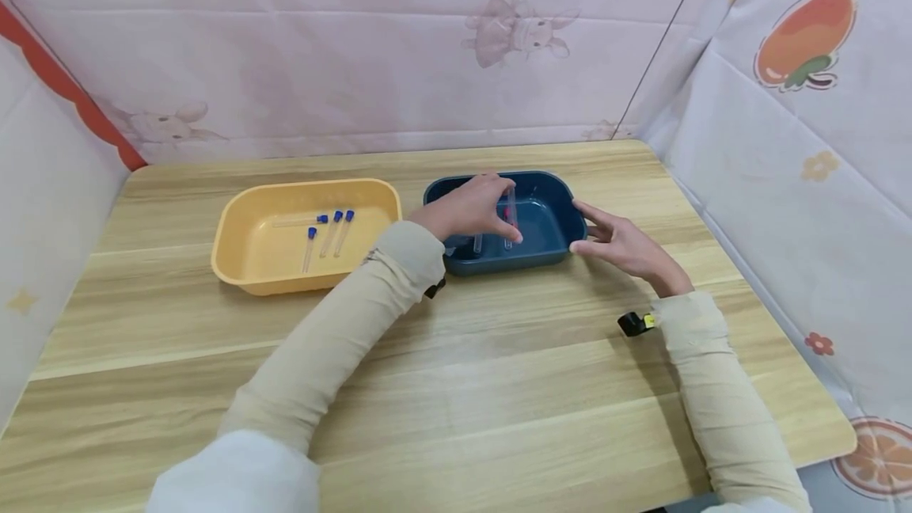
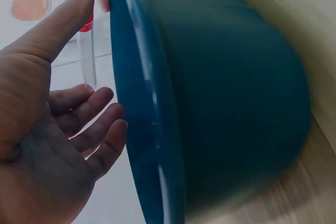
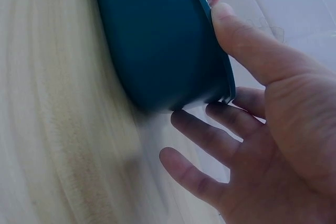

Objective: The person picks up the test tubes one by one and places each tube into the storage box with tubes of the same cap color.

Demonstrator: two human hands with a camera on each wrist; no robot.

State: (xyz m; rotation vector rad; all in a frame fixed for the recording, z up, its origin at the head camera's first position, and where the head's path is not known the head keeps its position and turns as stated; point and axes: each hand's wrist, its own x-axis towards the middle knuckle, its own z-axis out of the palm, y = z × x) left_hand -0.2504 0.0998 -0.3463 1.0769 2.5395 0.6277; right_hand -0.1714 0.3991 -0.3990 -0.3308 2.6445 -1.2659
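My left hand [image 1: 473, 204] is over the dark blue plastic basin [image 1: 499, 264]. Between its thumb and fingertips it pinches a clear tube [image 2: 87, 59] with a red cap at the thumb end. Below the hand, more clear tubes [image 1: 478, 243] lie in the basin, partly hidden by the fingers. At the basin's right end, my right hand [image 1: 620, 245] holds the rim, its thumb and index finger spread around the end. The right wrist view shows the thumb [image 3: 224, 13] on the rim and other fingertips against the outer wall.
Left of the basin stands a yellow basin [image 1: 245, 285] holding several clear tubes with blue caps [image 1: 337, 216]. Both basins stand on a wood-grain table [image 1: 456, 410]. Behind it and to the right hang printed cloth walls [image 1: 370, 70].
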